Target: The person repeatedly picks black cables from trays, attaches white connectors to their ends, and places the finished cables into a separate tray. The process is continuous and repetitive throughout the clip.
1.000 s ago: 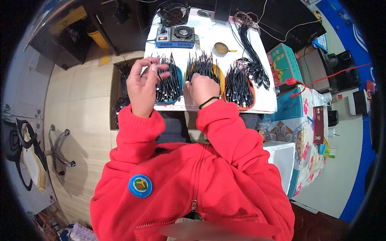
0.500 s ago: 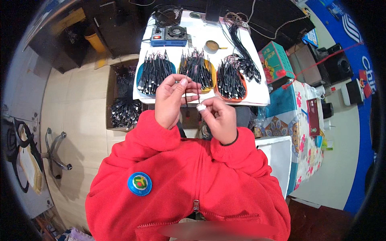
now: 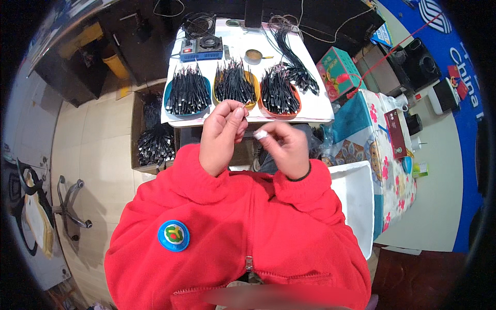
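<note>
My left hand (image 3: 223,133) is raised over my lap, just short of the table edge. Its thumb and forefinger are pinched on a thin cable end (image 3: 244,107); most of the cable is hidden by the fingers. Beside it on the right, my right hand (image 3: 287,147) is curled closed, a white wrap (image 3: 261,134) on one digit. Slight blur hides whatever its fingertips hold. Beyond the hands, short black cables (image 3: 187,90) with bared wire tips fill a teal basket (image 3: 167,99), a yellow basket (image 3: 254,82) and an orange basket (image 3: 298,106) in a row.
On the white table (image 3: 235,49) stand a blue heating unit (image 3: 201,49), a round tin (image 3: 253,56) and a loose cable bundle (image 3: 297,64). A box of cables (image 3: 155,147) sits on the floor at left. A white bin (image 3: 356,196) and a green box (image 3: 338,72) are at right.
My view has shifted, so the table sits a little farther left. The hands have moved slightly apart, and the dark cable lengths that hung between them no longer show clearly.
</note>
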